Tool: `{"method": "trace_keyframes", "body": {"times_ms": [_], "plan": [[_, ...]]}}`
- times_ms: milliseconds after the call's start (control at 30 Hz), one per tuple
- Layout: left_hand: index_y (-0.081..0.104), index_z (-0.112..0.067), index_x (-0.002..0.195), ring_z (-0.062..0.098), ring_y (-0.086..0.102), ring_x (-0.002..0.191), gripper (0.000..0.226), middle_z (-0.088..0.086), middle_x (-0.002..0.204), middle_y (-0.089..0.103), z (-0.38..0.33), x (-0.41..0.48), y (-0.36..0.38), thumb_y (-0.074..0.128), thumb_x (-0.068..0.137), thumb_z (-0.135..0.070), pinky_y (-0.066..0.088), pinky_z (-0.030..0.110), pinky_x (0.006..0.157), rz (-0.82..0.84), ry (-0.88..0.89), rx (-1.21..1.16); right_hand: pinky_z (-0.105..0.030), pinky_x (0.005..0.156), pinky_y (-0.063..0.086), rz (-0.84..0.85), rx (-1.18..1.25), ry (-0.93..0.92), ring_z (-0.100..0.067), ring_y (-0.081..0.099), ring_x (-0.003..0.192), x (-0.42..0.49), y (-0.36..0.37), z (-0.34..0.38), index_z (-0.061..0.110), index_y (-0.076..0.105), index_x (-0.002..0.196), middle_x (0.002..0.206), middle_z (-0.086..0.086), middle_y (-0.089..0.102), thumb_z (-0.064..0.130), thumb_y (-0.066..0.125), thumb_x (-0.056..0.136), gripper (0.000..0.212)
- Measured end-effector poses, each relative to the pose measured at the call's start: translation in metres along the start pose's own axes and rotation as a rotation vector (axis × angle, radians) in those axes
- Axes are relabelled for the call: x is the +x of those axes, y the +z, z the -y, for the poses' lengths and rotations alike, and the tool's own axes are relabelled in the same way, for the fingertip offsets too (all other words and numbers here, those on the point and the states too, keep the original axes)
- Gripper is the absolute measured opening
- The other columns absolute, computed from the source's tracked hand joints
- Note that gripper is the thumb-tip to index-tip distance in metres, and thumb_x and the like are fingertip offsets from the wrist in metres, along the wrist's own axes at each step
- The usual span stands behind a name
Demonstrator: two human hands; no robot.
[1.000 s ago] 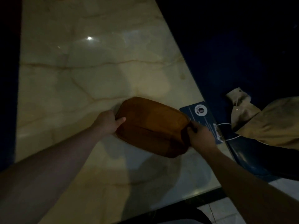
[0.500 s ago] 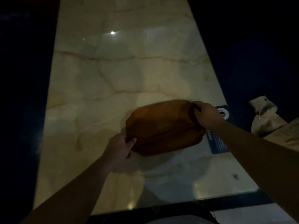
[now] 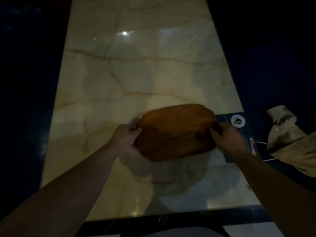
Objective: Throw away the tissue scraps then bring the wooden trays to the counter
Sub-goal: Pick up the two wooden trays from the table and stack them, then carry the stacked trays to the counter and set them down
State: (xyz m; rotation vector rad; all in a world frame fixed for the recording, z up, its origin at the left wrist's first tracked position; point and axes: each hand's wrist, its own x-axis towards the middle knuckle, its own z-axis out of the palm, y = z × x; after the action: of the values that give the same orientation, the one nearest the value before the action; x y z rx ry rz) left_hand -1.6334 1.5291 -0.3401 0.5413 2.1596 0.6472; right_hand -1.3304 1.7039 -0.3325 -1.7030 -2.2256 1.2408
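A brown wooden tray (image 3: 176, 132) with rounded corners hangs just over the pale marble table (image 3: 136, 74), casting a shadow below it. My left hand (image 3: 124, 137) grips its left end, thumb on top. My right hand (image 3: 227, 139) grips its right end. A faint line across the tray's side suggests two stacked trays, though the dim light makes this unclear. No tissue scraps are visible.
A dark blue card (image 3: 239, 134) with a white round mark lies on the table's right edge, partly under my right hand. A beige cloth (image 3: 290, 141) lies on the dark seat to the right. Dark surroundings flank the table on both sides.
Both hands have shifted along the tray: the left moved up to its left end, the right came down to its right end. The tray turned level again.
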Motion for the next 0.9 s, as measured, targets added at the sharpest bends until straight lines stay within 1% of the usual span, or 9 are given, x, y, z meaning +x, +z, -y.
{"method": "trace_keyframes", "body": {"times_ms": [67, 133, 233, 300, 367, 500, 600, 733, 900], "plan": [[0.068, 0.007, 0.078, 0.040, 0.070, 0.067, 0.075, 0.032, 0.080, 0.069, -0.010, -0.005, 0.006, 0.062, 0.061, -0.066, 0.057, 0.060, 0.064, 0.004, -0.015, 0.000, -0.031, 0.060, 0.046, 0.001, 0.063, 0.051, -0.034, 0.063, 0.080, 0.000, 0.001, 0.007, 0.001, 0.064, 0.095, 0.087, -0.020, 0.065, 0.027, 0.053, 0.094, 0.028], [0.067, 0.005, 0.085, 0.036, 0.069, 0.073, 0.069, 0.025, 0.084, 0.070, -0.028, -0.019, 0.010, 0.064, 0.072, -0.062, 0.058, 0.050, 0.064, 0.005, -0.041, 0.008, -0.042, 0.072, 0.053, 0.010, 0.110, 0.106, -0.035, 0.064, 0.084, 0.000, 0.004, 0.011, 0.003, 0.062, 0.097, 0.089, -0.018, 0.066, 0.038, 0.054, 0.092, 0.036], [0.057, 0.002, 0.108, 0.033, 0.065, 0.088, 0.075, 0.016, 0.102, 0.065, -0.032, -0.031, 0.016, 0.061, 0.077, -0.065, 0.047, 0.035, 0.060, -0.019, -0.087, -0.020, -0.042, 0.082, 0.049, 0.000, 0.187, 0.214, -0.037, 0.060, 0.100, -0.002, 0.005, 0.017, 0.002, 0.052, 0.116, 0.105, -0.017, 0.061, 0.047, 0.055, 0.091, 0.052], [0.051, 0.000, 0.118, 0.030, 0.064, 0.093, 0.088, 0.013, 0.113, 0.063, -0.032, -0.036, 0.017, 0.058, 0.072, -0.074, 0.050, 0.037, 0.066, -0.020, -0.095, -0.098, -0.040, 0.085, 0.043, 0.008, 0.265, 0.271, -0.039, 0.055, 0.112, -0.004, 0.005, 0.018, 0.001, 0.043, 0.128, 0.121, -0.023, 0.055, 0.048, 0.053, 0.092, 0.059], [0.044, -0.003, 0.121, 0.026, 0.057, 0.093, 0.071, 0.007, 0.112, 0.054, -0.037, -0.046, 0.018, 0.055, 0.084, -0.062, 0.045, 0.038, 0.072, -0.035, -0.078, -0.161, -0.040, 0.087, 0.040, 0.036, 0.370, 0.286, -0.038, 0.052, 0.116, -0.007, -0.001, 0.020, 0.002, 0.040, 0.133, 0.130, -0.022, 0.051, 0.051, 0.050, 0.093, 0.064], [0.044, -0.006, 0.123, 0.033, 0.057, 0.103, 0.044, 0.011, 0.114, 0.054, -0.039, -0.058, 0.014, 0.047, 0.097, -0.041, 0.046, 0.041, 0.079, -0.133, -0.004, -0.291, -0.041, 0.087, 0.043, 0.063, 0.510, 0.214, -0.026, 0.052, 0.101, -0.012, -0.017, 0.032, 0.008, 0.045, 0.132, 0.118, -0.014, 0.055, 0.050, 0.049, 0.093, 0.058], [0.050, -0.014, 0.126, 0.034, 0.058, 0.110, 0.033, 0.012, 0.125, 0.059, -0.042, -0.066, 0.002, 0.047, 0.099, -0.032, 0.048, 0.054, 0.096, -0.136, 0.055, -0.398, -0.046, 0.090, 0.050, 0.085, 0.627, 0.186, -0.028, 0.059, 0.101, -0.014, -0.026, 0.046, 0.017, 0.050, 0.121, 0.119, -0.012, 0.059, 0.040, 0.053, 0.094, 0.036], [0.042, -0.014, 0.142, 0.025, 0.052, 0.119, 0.042, 0.004, 0.135, 0.051, -0.056, -0.100, -0.027, 0.042, 0.101, -0.026, 0.044, 0.043, 0.101, -0.153, 0.122, -0.538, -0.032, 0.068, 0.048, 0.160, 0.666, 0.076, -0.016, 0.060, 0.086, -0.018, -0.037, 0.075, 0.021, 0.055, 0.100, 0.098, -0.003, 0.062, 0.031, 0.051, 0.097, 0.011], [0.040, -0.011, 0.143, 0.027, 0.051, 0.124, 0.042, 0.007, 0.139, 0.050, -0.045, -0.144, -0.069, 0.039, 0.103, -0.023, 0.043, 0.037, 0.099, -0.272, 0.124, -0.608, -0.046, 0.088, 0.053, 0.292, 0.566, -0.009, -0.028, 0.064, 0.099, -0.025, -0.031, 0.127, 0.013, 0.054, 0.120, 0.114, -0.012, 0.065, 0.041, 0.052, 0.094, 0.039]]}}
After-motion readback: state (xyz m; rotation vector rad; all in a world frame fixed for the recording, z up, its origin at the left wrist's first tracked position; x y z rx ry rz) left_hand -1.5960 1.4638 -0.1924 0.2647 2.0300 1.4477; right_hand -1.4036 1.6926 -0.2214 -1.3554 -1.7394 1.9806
